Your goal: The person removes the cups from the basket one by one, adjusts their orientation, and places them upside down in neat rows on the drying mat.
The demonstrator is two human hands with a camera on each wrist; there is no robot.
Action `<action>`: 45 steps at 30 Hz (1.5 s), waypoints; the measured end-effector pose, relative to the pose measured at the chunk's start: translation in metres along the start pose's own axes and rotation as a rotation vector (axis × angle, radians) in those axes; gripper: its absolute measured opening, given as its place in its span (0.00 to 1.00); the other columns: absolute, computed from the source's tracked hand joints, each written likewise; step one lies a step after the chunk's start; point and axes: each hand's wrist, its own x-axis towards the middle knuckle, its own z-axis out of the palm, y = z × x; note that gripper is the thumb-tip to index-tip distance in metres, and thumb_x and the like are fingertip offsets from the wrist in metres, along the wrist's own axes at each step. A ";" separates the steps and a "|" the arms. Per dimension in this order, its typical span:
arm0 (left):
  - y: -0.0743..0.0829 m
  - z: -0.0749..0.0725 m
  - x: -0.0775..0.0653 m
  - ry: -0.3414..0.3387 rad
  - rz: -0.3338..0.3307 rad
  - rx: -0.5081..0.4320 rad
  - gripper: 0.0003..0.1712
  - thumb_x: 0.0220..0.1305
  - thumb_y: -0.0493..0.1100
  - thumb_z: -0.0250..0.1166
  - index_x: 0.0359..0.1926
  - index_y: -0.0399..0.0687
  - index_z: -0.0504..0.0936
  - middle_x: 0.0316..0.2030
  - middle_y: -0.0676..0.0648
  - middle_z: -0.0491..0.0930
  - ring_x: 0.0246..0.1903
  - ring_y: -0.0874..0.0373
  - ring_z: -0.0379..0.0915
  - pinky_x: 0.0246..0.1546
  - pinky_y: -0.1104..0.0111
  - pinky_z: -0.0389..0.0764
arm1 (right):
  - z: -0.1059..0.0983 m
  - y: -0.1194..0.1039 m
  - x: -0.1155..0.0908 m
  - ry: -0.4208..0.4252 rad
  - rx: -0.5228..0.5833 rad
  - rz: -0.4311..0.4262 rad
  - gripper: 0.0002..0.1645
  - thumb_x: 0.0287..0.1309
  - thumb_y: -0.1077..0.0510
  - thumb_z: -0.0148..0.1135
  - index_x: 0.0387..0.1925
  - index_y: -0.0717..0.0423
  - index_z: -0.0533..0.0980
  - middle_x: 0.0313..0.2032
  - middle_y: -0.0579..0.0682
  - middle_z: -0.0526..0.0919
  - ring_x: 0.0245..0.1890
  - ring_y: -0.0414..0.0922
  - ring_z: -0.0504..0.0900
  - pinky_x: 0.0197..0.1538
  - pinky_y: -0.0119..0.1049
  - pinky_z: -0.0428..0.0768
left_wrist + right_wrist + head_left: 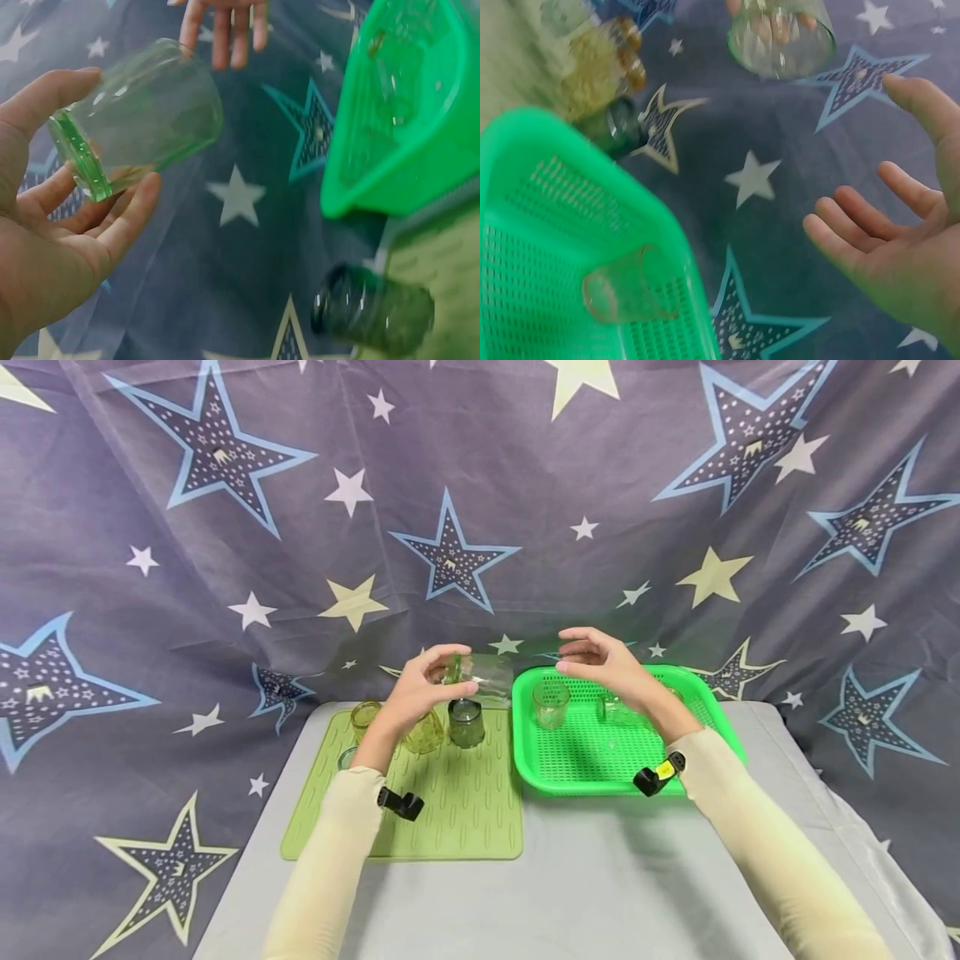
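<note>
My left hand (424, 687) grips a clear green-tinted glass (491, 678) by its thick base, above the back of the green mat (457, 827). The glass lies sideways in the air, its mouth toward the right; in the left wrist view, thumb and fingers stand on opposite sides of its base. My right hand (609, 670) hovers over the bright green basket (592, 790), fingers loosely bent and apart, nothing held. The right wrist view shows a gap between that hand (907, 247) and the glass (780, 41).
On the mat stand a dark glass (467, 727), a yellow glass (425, 737) and an amber glass (364, 717); another rim (346, 758) shows beside my left wrist. Inside the basket are an upright glass (551, 706) and a glass lying down (617, 710). A star-patterned cloth (450, 460) hangs behind.
</note>
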 end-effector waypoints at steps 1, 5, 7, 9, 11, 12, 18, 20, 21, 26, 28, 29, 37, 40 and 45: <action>-0.003 -0.004 -0.002 0.003 -0.011 0.018 0.33 0.59 0.43 0.76 0.65 0.52 0.77 0.66 0.49 0.73 0.64 0.49 0.69 0.69 0.49 0.68 | -0.001 0.003 0.002 0.003 -0.016 0.009 0.35 0.67 0.56 0.66 0.72 0.51 0.66 0.67 0.59 0.72 0.65 0.53 0.74 0.61 0.36 0.80; -0.016 -0.020 -0.009 0.010 -0.060 0.079 0.33 0.56 0.44 0.78 0.63 0.56 0.79 0.65 0.49 0.74 0.62 0.50 0.69 0.63 0.55 0.72 | -0.005 0.015 0.011 0.013 -0.056 0.038 0.36 0.66 0.56 0.67 0.72 0.53 0.65 0.67 0.61 0.71 0.66 0.56 0.73 0.66 0.50 0.76; -0.020 -0.026 -0.013 0.002 -0.080 0.093 0.34 0.55 0.43 0.79 0.63 0.55 0.79 0.65 0.48 0.74 0.60 0.51 0.69 0.60 0.58 0.73 | -0.006 0.021 0.016 0.018 -0.082 0.047 0.36 0.66 0.56 0.67 0.72 0.55 0.65 0.67 0.63 0.71 0.66 0.59 0.72 0.67 0.56 0.73; -0.024 -0.033 -0.017 -0.010 -0.093 0.121 0.34 0.54 0.42 0.80 0.63 0.55 0.79 0.64 0.47 0.74 0.57 0.50 0.69 0.56 0.58 0.74 | -0.006 0.026 0.021 0.020 -0.115 0.055 0.37 0.66 0.56 0.67 0.72 0.56 0.65 0.66 0.64 0.71 0.67 0.61 0.71 0.68 0.58 0.72; -0.028 -0.038 -0.019 -0.028 -0.094 0.170 0.35 0.54 0.41 0.80 0.63 0.54 0.79 0.64 0.47 0.74 0.57 0.50 0.69 0.57 0.58 0.74 | -0.006 0.032 0.025 0.016 -0.158 0.060 0.37 0.66 0.56 0.67 0.72 0.58 0.64 0.67 0.65 0.70 0.68 0.63 0.69 0.67 0.59 0.72; -0.030 -0.041 -0.020 -0.036 -0.093 0.196 0.35 0.53 0.41 0.80 0.63 0.54 0.79 0.64 0.46 0.74 0.57 0.49 0.69 0.57 0.56 0.74 | -0.005 0.034 0.028 0.014 -0.180 0.062 0.38 0.66 0.56 0.68 0.72 0.58 0.64 0.67 0.65 0.69 0.68 0.63 0.69 0.67 0.60 0.72; -0.039 -0.052 -0.027 -0.075 -0.103 0.381 0.35 0.52 0.40 0.80 0.62 0.50 0.80 0.66 0.44 0.75 0.63 0.43 0.70 0.67 0.47 0.70 | -0.002 0.046 0.039 -0.011 -0.359 0.080 0.39 0.63 0.54 0.70 0.71 0.60 0.65 0.68 0.68 0.68 0.68 0.65 0.68 0.68 0.62 0.71; -0.044 -0.054 -0.030 -0.091 -0.114 0.445 0.35 0.51 0.40 0.80 0.62 0.49 0.80 0.67 0.42 0.75 0.66 0.40 0.69 0.68 0.44 0.69 | -0.001 0.052 0.042 -0.020 -0.415 0.090 0.40 0.62 0.54 0.71 0.70 0.60 0.65 0.68 0.69 0.68 0.68 0.65 0.68 0.67 0.63 0.71; -0.046 -0.055 -0.031 -0.099 -0.122 0.475 0.35 0.50 0.40 0.80 0.62 0.47 0.80 0.67 0.40 0.75 0.66 0.39 0.69 0.68 0.43 0.69 | 0.000 0.054 0.043 -0.024 -0.436 0.098 0.40 0.61 0.54 0.71 0.70 0.60 0.65 0.68 0.69 0.68 0.68 0.66 0.68 0.67 0.63 0.72; -0.061 -0.057 -0.038 -0.142 -0.172 0.589 0.36 0.48 0.39 0.80 0.60 0.43 0.80 0.66 0.36 0.75 0.68 0.35 0.67 0.68 0.40 0.69 | 0.004 0.067 0.049 -0.046 -0.509 0.123 0.41 0.60 0.57 0.71 0.71 0.63 0.65 0.67 0.72 0.67 0.68 0.68 0.67 0.65 0.64 0.73; -0.065 -0.056 -0.039 -0.156 -0.193 0.612 0.36 0.47 0.38 0.80 0.60 0.42 0.80 0.66 0.35 0.74 0.68 0.33 0.66 0.68 0.39 0.68 | 0.006 0.071 0.051 -0.047 -0.528 0.135 0.42 0.60 0.58 0.71 0.71 0.65 0.64 0.67 0.73 0.67 0.68 0.68 0.67 0.64 0.64 0.73; -0.067 -0.056 -0.040 -0.161 -0.203 0.624 0.36 0.47 0.38 0.80 0.60 0.42 0.80 0.67 0.35 0.74 0.68 0.33 0.66 0.68 0.39 0.68 | 0.007 0.073 0.052 -0.048 -0.537 0.140 0.42 0.61 0.58 0.70 0.71 0.65 0.64 0.67 0.73 0.67 0.68 0.68 0.67 0.65 0.64 0.73; -0.075 -0.053 -0.046 -0.171 -0.306 0.657 0.37 0.45 0.35 0.79 0.60 0.45 0.80 0.68 0.35 0.72 0.68 0.33 0.67 0.67 0.39 0.70 | 0.018 0.082 0.059 -0.090 -0.596 0.189 0.45 0.58 0.59 0.72 0.72 0.65 0.62 0.67 0.73 0.68 0.64 0.67 0.70 0.66 0.63 0.73; -0.079 -0.053 -0.049 -0.173 -0.333 0.667 0.37 0.45 0.35 0.79 0.60 0.46 0.81 0.69 0.36 0.72 0.67 0.34 0.68 0.66 0.39 0.70 | 0.022 0.084 0.062 -0.095 -0.644 0.199 0.45 0.58 0.59 0.72 0.73 0.63 0.62 0.70 0.72 0.65 0.69 0.68 0.66 0.66 0.64 0.72; -0.089 -0.055 -0.052 -0.184 -0.341 0.692 0.38 0.44 0.34 0.79 0.60 0.44 0.81 0.67 0.34 0.73 0.66 0.33 0.69 0.65 0.40 0.72 | 0.026 0.093 0.067 -0.088 -0.699 0.251 0.48 0.56 0.55 0.75 0.74 0.57 0.62 0.75 0.74 0.53 0.73 0.70 0.61 0.64 0.66 0.74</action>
